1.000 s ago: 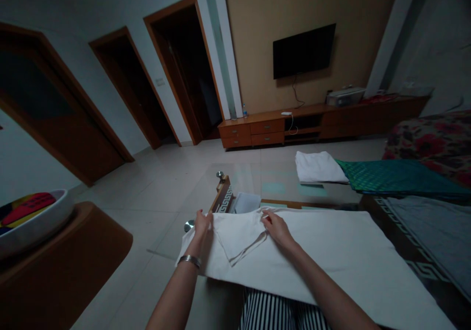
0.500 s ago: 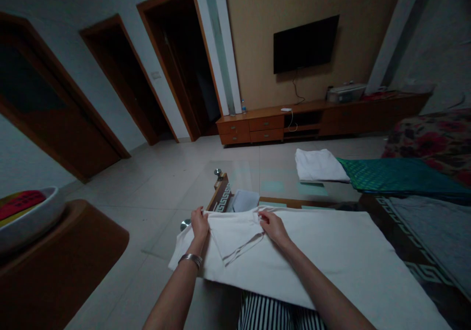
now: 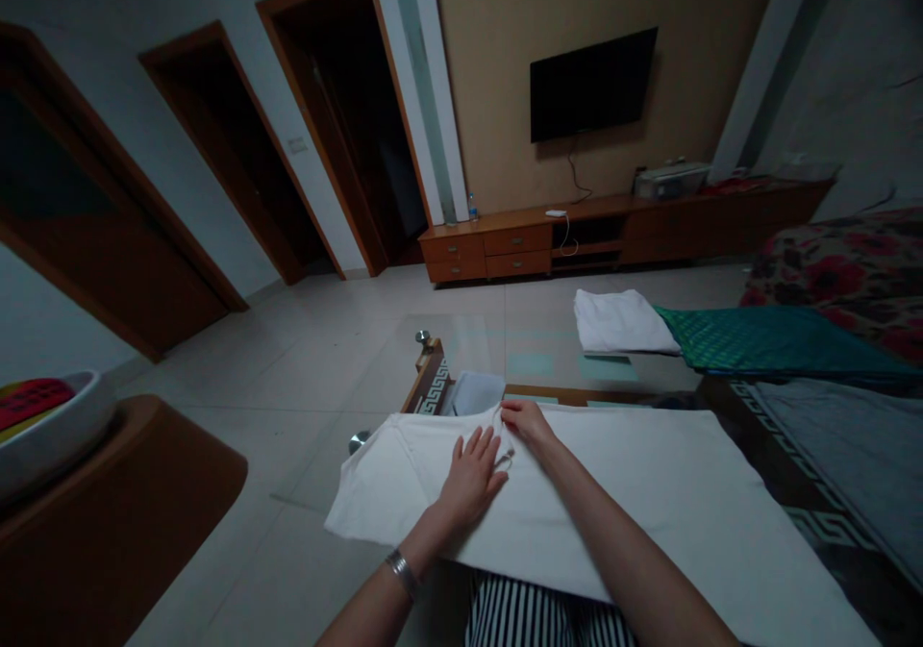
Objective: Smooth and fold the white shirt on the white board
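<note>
A white shirt (image 3: 620, 493) lies spread out and doubled over on a glass-topped coffee table, its narrower end, which looks like a sleeve, at the left. My left hand (image 3: 472, 479) rests flat on the cloth near the neck part, fingers stretched out. Just to its right, my right hand (image 3: 530, 423) pinches the shirt's far edge. Between the two hands a small loop or bunched bit of fabric (image 3: 505, 457) shows, too small to make out. The shirt's near edge hangs over striped clothing on my lap.
Beyond the shirt lie a folded white cloth (image 3: 624, 322), a folded green cloth (image 3: 779, 339) and a grey cloth (image 3: 843, 455). The glass table (image 3: 338, 435) extends left. A white bowl (image 3: 79, 416) stands on a brown rounded surface (image 3: 180, 455). A TV cabinet (image 3: 519, 243) lines the far wall.
My left hand has let go of the far left edge, moved right and flattened onto the cloth. The turned-up sleeve flap now lies down. My right hand stays at the far edge.
</note>
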A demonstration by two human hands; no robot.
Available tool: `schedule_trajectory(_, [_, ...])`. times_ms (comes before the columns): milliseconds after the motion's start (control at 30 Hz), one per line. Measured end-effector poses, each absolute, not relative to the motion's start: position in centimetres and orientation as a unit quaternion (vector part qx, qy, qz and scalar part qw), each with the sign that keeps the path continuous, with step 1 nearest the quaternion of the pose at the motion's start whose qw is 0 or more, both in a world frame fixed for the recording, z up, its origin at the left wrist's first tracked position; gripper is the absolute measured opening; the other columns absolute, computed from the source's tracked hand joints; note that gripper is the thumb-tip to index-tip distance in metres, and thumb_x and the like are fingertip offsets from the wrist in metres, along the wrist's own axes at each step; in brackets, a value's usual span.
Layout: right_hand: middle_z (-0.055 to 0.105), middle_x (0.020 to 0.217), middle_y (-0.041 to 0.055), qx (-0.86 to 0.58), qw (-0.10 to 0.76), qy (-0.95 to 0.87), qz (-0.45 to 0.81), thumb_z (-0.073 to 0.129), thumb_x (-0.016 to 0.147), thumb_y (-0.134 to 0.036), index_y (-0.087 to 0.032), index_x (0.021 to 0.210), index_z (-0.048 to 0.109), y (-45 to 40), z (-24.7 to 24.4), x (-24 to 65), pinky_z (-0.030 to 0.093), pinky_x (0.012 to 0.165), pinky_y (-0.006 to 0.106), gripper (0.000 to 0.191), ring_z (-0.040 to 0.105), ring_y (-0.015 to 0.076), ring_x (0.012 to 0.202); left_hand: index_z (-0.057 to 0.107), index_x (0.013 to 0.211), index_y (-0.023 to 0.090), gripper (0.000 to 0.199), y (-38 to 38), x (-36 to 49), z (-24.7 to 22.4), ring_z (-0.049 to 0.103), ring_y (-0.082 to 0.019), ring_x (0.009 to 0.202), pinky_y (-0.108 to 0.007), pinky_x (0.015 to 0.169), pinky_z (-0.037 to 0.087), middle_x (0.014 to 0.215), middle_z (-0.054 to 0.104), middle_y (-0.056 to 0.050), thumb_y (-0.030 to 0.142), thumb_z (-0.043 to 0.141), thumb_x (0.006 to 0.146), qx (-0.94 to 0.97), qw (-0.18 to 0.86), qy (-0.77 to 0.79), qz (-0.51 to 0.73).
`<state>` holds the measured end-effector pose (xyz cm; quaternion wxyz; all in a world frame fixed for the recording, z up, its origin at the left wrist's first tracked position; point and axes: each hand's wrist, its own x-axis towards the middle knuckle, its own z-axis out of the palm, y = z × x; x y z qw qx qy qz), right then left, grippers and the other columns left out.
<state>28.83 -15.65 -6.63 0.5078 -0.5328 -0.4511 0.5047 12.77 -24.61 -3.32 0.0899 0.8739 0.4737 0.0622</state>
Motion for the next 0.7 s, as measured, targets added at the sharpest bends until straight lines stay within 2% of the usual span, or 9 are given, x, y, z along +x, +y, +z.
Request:
schedule_trajectory(100, [0.071,0.073,0.0037,-0.532,0.521,-0.402,0.532,0.061,0.059,-0.022,-0.013,0.084,0.071,-15.3,-6.8,29.1,0.05,0.059,0.026,0.028,0.062,0.0157,0.063,0.045,0.137,0.022,0.047,-25.0,12.2,-3.5,0.027,-0.027,0.142,-0.053,0.115,0.019,0.151,0.038,-0.009,0.026,0.049,0.091,0.865,0.093,0.483,0.099])
schedule_trajectory(200, [0.071,0.076,0.0048,-0.529,0.534,-0.371,0.545,0.062,0.06,-0.021,-0.013,0.091,0.069,-15.3,-6.9,29.2,0.051,0.061,0.026,0.033,0.064,0.015,0.065,0.052,0.127,0.021,0.039,-25.0,12.2,-3.3,0.036,-0.024,0.135,-0.048,0.111,0.026,0.143,0.047,-0.009,0.019,0.049,0.089,0.86,0.098,0.48,0.143])
schedule_trajectory(333, [0.072,0.077,0.0055,-0.529,0.54,-0.363,0.545,0.061,0.062,-0.022,-0.013,0.091,0.069,-15.5,-7.3,29.0,0.053,0.064,0.027,0.032,0.065,0.016,0.067,0.061,0.102,0.02,0.018,-25.0,13.5,-2.7,0.051,-0.023,0.107,-0.039,0.092,0.039,0.113,0.06,-0.008,0.017,0.053,0.085,0.838,0.088,0.509,0.176])
schedule_trajectory(400, [0.072,0.077,0.0051,-0.532,0.538,-0.373,0.537,0.059,0.062,-0.022,-0.014,0.091,0.069,-15.5,-7.5,29.0,0.053,0.066,0.028,0.031,0.066,0.0162,0.068,0.059,0.087,0.019,0.011,-24.8,14.3,-2.4,0.052,-0.021,0.095,-0.034,0.083,0.041,0.098,0.06,-0.007,0.014,0.05,0.084,0.819,0.094,0.53,0.199])
schedule_trajectory(467, [0.073,0.08,0.0045,-0.534,0.535,-0.39,0.526,0.058,0.061,-0.021,-0.015,0.09,0.07,-15.6,-7.7,29.1,0.053,0.068,0.029,0.032,0.065,0.0162,0.069,0.055,0.079,0.018,0.013,-24.4,14.7,-2.1,0.052,-0.019,0.086,-0.03,0.077,0.04,0.089,0.057,-0.005,0.013,0.045,0.085,0.786,0.124,0.548,0.258])
schedule_trajectory(600, [0.074,0.081,0.0036,-0.544,0.52,-0.432,0.497,0.058,0.06,-0.021,-0.018,0.087,0.074,-15.7,-8.1,29.4,0.053,0.071,0.03,0.031,0.065,0.0179,0.072,0.049,0.079,0.019,0.013,-23.6,14.3,-1.8,0.049,-0.015,0.073,-0.027,0.069,0.039,0.079,0.053,-0.001,0.019,0.04,0.088,0.673,0.209,0.579,0.41])
schedule_trajectory(700, [0.074,0.08,0.0035,-0.563,0.508,-0.454,0.468,0.059,0.061,-0.024,-0.019,0.085,0.075,-15.7,-8.3,29.5,0.052,0.07,0.03,0.029,0.066,0.0189,0.074,0.048,0.08,0.019,0.011,-23.7,13.8,-1.8,0.048,-0.014,0.07,-0.026,0.066,0.038,0.076,0.051,0.0,0.024,0.041,0.088,0.645,0.263,0.568,0.439])
